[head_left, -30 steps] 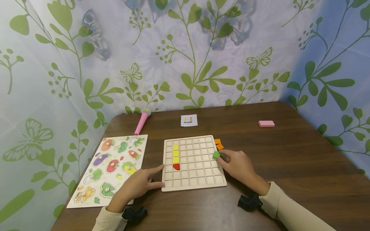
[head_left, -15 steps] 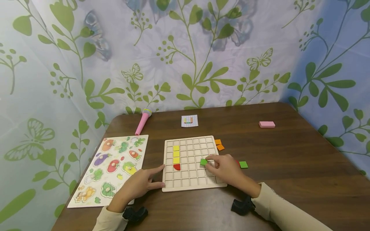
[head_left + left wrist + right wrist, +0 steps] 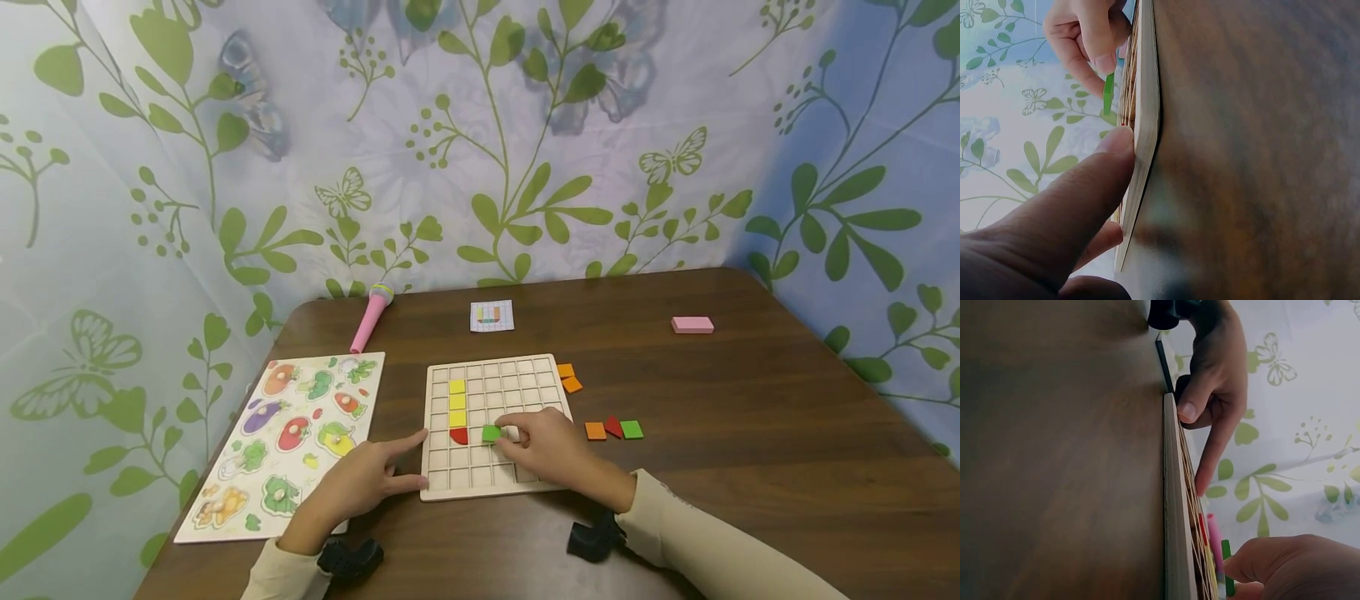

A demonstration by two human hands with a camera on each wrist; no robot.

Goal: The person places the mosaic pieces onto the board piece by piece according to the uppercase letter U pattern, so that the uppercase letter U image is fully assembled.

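Green square tile (image 3: 491, 434), lower centre of the head view, is pinched by the right hand (image 3: 546, 448) over the grid board (image 3: 480, 476); the left hand (image 3: 367, 473), spread, touches the board's edge. Left-wrist view: tile upper left. Right-wrist view: lower right.

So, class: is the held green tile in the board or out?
Out. Both wrist views show the green tile pinched by the right hand, with a gap between it and the board.

My right grip (image 3: 543, 447) hides squares of the grid board (image 3: 480, 457), my left arm (image 3: 303, 527) covers part of the vegetable puzzle (image 3: 279, 463), and the head view's bottom edge crops both my sleeves (image 3: 712, 533).
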